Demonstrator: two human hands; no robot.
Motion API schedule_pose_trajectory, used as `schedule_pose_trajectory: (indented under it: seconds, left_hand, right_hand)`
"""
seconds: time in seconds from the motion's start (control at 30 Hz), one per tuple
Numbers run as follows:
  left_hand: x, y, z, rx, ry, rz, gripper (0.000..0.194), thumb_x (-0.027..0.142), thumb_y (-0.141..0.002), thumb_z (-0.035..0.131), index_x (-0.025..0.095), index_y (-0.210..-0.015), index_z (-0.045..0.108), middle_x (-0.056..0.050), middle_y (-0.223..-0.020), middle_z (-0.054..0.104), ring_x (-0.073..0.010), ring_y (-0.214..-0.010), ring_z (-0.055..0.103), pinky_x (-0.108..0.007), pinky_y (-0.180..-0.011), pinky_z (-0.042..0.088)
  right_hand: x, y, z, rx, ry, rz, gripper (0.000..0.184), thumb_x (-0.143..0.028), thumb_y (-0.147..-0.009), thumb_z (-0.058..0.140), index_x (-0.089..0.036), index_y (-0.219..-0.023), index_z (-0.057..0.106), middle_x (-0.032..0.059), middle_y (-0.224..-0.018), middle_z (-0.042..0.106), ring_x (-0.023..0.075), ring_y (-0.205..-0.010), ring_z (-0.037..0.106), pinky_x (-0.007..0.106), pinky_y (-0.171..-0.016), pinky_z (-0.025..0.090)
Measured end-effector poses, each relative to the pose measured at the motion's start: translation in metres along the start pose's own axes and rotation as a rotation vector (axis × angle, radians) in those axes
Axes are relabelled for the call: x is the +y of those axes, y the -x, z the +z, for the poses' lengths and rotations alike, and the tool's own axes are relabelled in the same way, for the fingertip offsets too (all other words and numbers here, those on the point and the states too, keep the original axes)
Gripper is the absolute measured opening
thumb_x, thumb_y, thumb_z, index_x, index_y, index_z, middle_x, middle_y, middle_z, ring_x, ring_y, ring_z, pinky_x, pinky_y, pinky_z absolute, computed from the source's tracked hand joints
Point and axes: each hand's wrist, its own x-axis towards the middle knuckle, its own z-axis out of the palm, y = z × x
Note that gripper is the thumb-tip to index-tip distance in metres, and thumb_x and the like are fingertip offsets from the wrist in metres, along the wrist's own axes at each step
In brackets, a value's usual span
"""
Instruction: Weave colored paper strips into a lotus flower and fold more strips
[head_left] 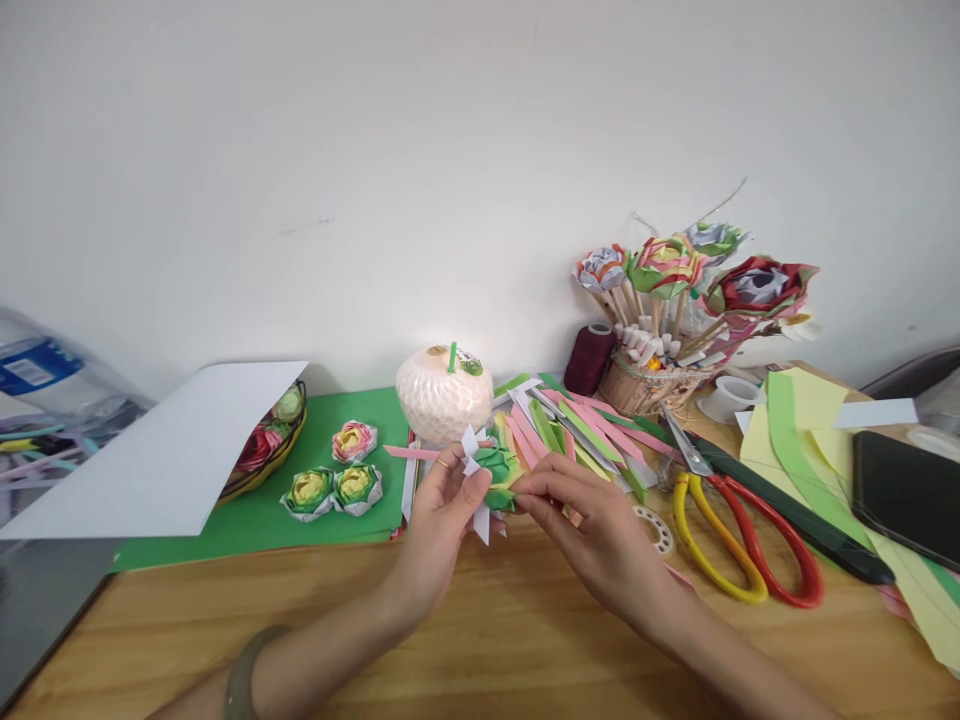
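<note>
Between my two hands, above the wooden table (315, 620), is a folded paper flower (496, 468) with green and yellow petals and white pointed pieces sticking out. My left hand (442, 525) is closed on its left side, thumb in front. On the right, the fingertips of my right hand (581, 520) pinch its yellow-green petals. Behind the flower lies a heap of pink, green and white paper strips (574, 425). Three finished paper flowers (356, 487) rest on green paper (330, 405) to the left.
A white ribbed round container (444, 395) stands behind my hands. Scissors (739, 540), a dark green cutter-like tool (795, 512) and a phone (911, 490) lie right. Farther back are a maroon thread spool (589, 360) and a flower basket (637, 385). White paper (172, 440) covers a bowl at left.
</note>
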Motion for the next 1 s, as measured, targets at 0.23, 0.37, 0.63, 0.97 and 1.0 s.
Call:
schedule_pose_trajectory:
  seconds: [0.23,0.37,0.63,0.97,1.0]
  left_hand:
    - [-0.0016,0.0007,0.0005,-0.042,-0.034,0.000,0.027,0.032,-0.074,0.064,0.021,-0.098,0.058,-0.001,-0.090,0.057,-0.0087,-0.068,0.051,-0.016,-0.051,0.049]
    - [-0.0010,0.0011,0.0012,-0.051,-0.038,-0.003,0.029,0.032,-0.071,0.067,0.021,-0.097,0.060,-0.001,-0.087,0.057,-0.0102,-0.070,0.052,-0.016,-0.050,0.047]
    - [-0.0005,-0.0029,-0.0007,-0.010,-0.026,0.006,0.032,0.034,-0.069,0.068,0.020,-0.097,0.059,0.000,-0.084,0.058,-0.0101,-0.067,0.054,-0.016,-0.048,0.047]
    - [0.0009,-0.0041,-0.0029,-0.044,-0.064,-0.006,0.032,0.035,-0.070,0.067,0.020,-0.098,0.059,0.001,-0.081,0.057,-0.0067,-0.056,0.050,-0.016,-0.044,0.045]
    - [0.0007,-0.0042,-0.0031,-0.055,-0.069,-0.003,0.031,0.035,-0.070,0.067,0.020,-0.097,0.060,0.002,-0.077,0.055,-0.0064,-0.055,0.049,-0.016,-0.043,0.044]
  right_hand:
    - [0.0009,0.0013,0.0015,0.029,0.021,0.045,0.015,-0.012,-0.080,0.054,-0.018,-0.067,0.061,0.0007,-0.066,0.057,0.0123,-0.061,0.053,0.024,-0.055,0.040]
    - [0.0008,0.0004,0.0008,0.028,-0.032,0.077,0.014,-0.011,-0.076,0.059,-0.017,-0.064,0.061,-0.0003,-0.063,0.059,0.0119,-0.059,0.053,0.023,-0.054,0.040]
    - [0.0018,-0.0025,-0.0004,0.002,-0.085,0.049,0.011,-0.017,-0.080,0.057,-0.018,-0.074,0.067,0.0017,-0.069,0.062,0.0122,-0.063,0.055,0.022,-0.055,0.042]
    - [0.0048,0.0003,0.0004,0.022,-0.027,0.041,0.014,-0.019,-0.082,0.055,-0.018,-0.076,0.068,0.0012,-0.068,0.062,0.0112,-0.060,0.054,0.022,-0.052,0.041]
    - [0.0041,0.0000,0.0004,0.027,-0.028,0.048,0.014,-0.018,-0.081,0.056,-0.018,-0.074,0.068,0.0011,-0.067,0.062,0.0112,-0.059,0.054,0.022,-0.051,0.040]
